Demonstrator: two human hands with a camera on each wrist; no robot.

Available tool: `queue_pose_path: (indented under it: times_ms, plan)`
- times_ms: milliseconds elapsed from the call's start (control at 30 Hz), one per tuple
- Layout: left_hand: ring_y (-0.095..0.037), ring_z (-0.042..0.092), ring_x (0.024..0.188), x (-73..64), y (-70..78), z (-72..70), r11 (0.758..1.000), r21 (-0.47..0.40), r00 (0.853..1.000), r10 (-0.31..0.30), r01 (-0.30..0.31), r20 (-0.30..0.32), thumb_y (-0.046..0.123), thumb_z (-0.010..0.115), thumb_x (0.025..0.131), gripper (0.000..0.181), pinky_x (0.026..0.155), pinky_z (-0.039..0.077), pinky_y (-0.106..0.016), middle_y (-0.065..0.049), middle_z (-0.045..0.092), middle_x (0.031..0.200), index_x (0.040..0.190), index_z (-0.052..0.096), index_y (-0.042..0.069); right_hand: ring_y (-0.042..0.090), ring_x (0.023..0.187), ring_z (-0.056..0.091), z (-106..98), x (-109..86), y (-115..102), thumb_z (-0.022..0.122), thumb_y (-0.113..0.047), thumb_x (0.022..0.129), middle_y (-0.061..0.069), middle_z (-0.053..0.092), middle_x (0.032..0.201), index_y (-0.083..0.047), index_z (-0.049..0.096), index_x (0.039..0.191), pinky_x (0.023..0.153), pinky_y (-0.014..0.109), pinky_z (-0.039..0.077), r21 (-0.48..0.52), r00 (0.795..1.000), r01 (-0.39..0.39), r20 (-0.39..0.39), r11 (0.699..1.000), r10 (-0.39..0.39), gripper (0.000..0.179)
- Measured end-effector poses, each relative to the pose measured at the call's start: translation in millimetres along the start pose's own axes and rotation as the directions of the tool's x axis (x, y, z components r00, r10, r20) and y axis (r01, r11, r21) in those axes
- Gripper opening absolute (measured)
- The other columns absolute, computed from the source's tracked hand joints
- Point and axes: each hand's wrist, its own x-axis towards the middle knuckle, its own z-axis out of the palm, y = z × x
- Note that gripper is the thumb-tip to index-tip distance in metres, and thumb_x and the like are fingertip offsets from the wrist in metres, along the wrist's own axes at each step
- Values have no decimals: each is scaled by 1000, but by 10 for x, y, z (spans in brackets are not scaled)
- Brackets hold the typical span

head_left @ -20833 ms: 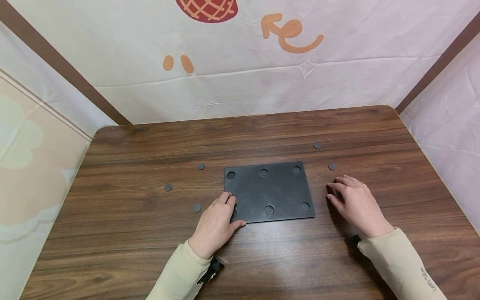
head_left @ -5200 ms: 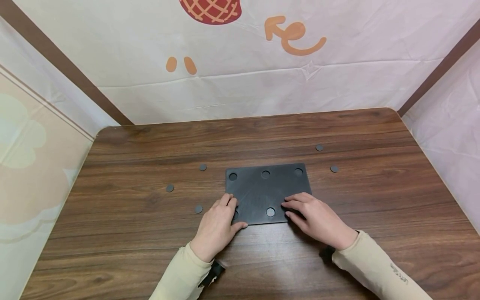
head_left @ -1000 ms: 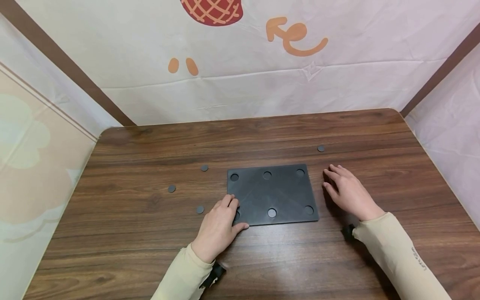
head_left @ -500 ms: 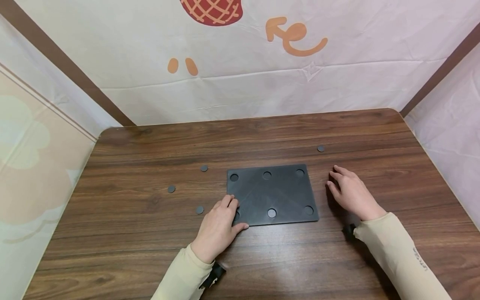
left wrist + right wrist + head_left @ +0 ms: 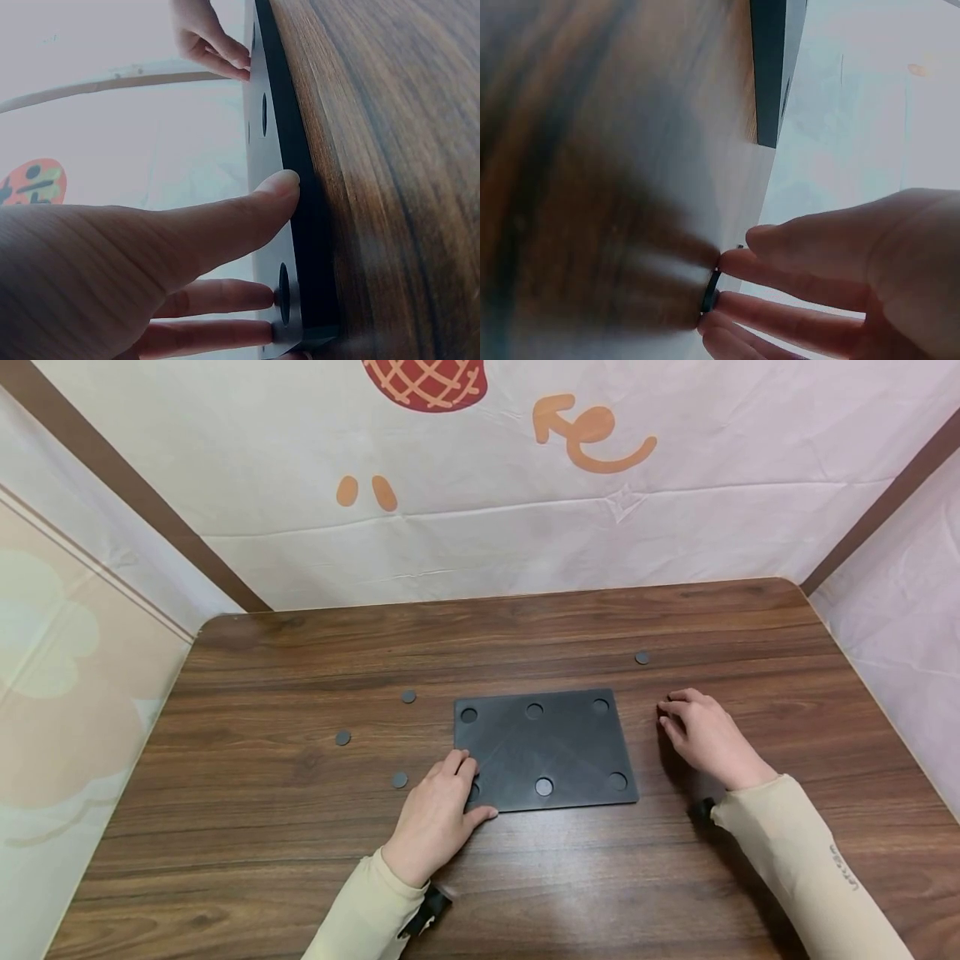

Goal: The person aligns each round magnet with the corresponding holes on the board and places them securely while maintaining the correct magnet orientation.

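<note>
Left hand (image 5: 433, 818) rested on board (image 5: 547, 739), fingers extended, right hand (image 5: 705, 737) touched disc (image 5: 711, 291) on counter (image 5: 247, 827), fingers slightly spread (second disc (image 5: 543, 787) sat recessed)

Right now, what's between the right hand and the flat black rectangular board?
Just bare brown wooden tabletop lies between the right hand and the board, as the head view shows.

Wood-grain table (image 5: 262, 668), white backdrop (image 5: 480, 552) with orange prints (image 5: 594, 425) behind
</note>
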Motion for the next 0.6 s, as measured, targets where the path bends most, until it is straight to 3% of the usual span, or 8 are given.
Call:
queue_pose_path:
  times_ms: [300,600]
  plan:
    - [-33,63,100,0,4,-7,1000,2,1000,-1,1,3,31,82,74,50,77,55,-41,-19,59,116,107,62,0,32,75,60,-31,59,69,63,2,86,23,60,92,11,69,103,64,45,49,26,1000,0,-26,1000,1,20]
    - [-32,63,99,2,-1,2,1000,9,1000,-3,3,2,31,82,75,50,78,55,-41,-19,59,116,108,62,-1,33,70,60,-25,108,108,60,7,83,22,60,86,11,71,98,60,45,48,26,999,-25,-47,999,27,19]
